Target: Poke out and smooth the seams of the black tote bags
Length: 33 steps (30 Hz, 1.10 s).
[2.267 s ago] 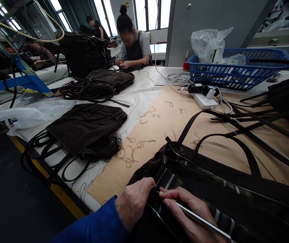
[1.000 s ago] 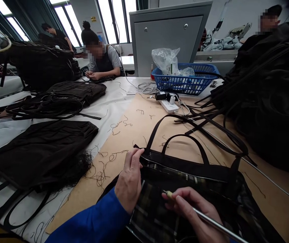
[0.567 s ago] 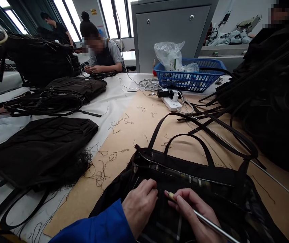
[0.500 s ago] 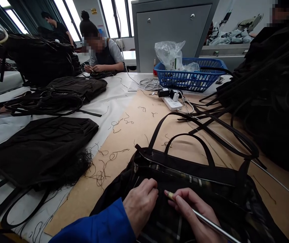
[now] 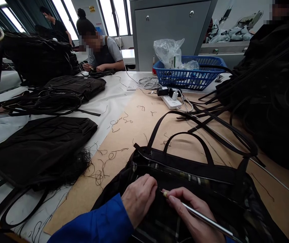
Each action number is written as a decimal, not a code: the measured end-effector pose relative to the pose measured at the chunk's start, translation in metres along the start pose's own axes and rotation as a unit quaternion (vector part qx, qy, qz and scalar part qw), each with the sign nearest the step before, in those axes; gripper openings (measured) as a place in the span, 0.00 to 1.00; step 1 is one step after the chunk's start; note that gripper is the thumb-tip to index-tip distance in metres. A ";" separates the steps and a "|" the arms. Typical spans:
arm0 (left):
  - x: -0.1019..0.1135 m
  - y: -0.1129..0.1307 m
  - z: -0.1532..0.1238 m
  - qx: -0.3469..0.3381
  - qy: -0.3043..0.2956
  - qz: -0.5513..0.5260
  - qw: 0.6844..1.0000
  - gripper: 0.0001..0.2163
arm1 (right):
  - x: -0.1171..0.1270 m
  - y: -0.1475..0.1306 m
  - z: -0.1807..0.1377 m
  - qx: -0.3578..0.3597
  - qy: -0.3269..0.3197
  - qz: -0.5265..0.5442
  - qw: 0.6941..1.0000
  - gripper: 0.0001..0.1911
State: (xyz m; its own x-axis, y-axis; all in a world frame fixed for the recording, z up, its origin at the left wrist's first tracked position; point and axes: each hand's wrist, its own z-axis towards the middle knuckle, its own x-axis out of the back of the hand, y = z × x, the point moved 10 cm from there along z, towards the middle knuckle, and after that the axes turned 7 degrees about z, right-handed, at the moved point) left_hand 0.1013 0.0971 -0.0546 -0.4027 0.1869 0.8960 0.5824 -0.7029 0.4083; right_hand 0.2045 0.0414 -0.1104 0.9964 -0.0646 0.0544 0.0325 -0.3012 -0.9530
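Note:
A black handbag (image 5: pixel 200 173) with two looped handles, a silver zip and a plaid lining lies in front of me. Its top faces away and its upper edge gapes. My left hand (image 5: pixel 141 199), in a blue sleeve, is closed on the bag's dark fabric; the fingertips are partly hidden. In my right hand (image 5: pixel 193 211) is a slim, pen-shaped metal tool (image 5: pixel 205 219) with a brass-coloured collar and a fine tip. That tip points left, close beside my left fingers and just above the fabric.
Brown paper (image 5: pixel 124 135) covers the table, strewn with loose threads (image 5: pixel 100 175). More black bags (image 5: pixel 40 148) lie at the left, and a dark pile (image 5: pixel 268 94) stands at the right. Beyond are a power strip (image 5: pixel 171 102), a blue basket (image 5: pixel 192 74) and a seated co-worker (image 5: pixel 104 50).
My right hand has shifted slightly left, bringing the tool's tip nearer my left fingers. My left hand stays almost in place, and the camera view has shifted a little.

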 end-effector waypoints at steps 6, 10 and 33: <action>0.001 -0.001 0.000 0.000 0.008 0.005 1.000 0.08 | -0.001 -0.001 0.001 0.002 -0.005 -0.014 1.000 0.17; 0.001 -0.001 0.001 0.001 0.009 0.009 1.000 0.08 | -0.001 -0.002 0.001 0.008 -0.008 -0.019 1.000 0.15; 0.059 -0.016 0.044 0.195 -0.039 -0.374 0.906 0.10 | 0.110 -0.047 -0.062 0.076 0.218 0.210 0.950 0.15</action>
State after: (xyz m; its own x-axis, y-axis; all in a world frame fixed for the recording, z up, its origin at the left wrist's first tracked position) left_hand 0.0994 0.1491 -0.0006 -0.7455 0.5695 0.3462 0.3783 -0.0660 0.9233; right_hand 0.3075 -0.0109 -0.0411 0.7985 -0.5461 -0.2535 -0.3164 -0.0224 -0.9484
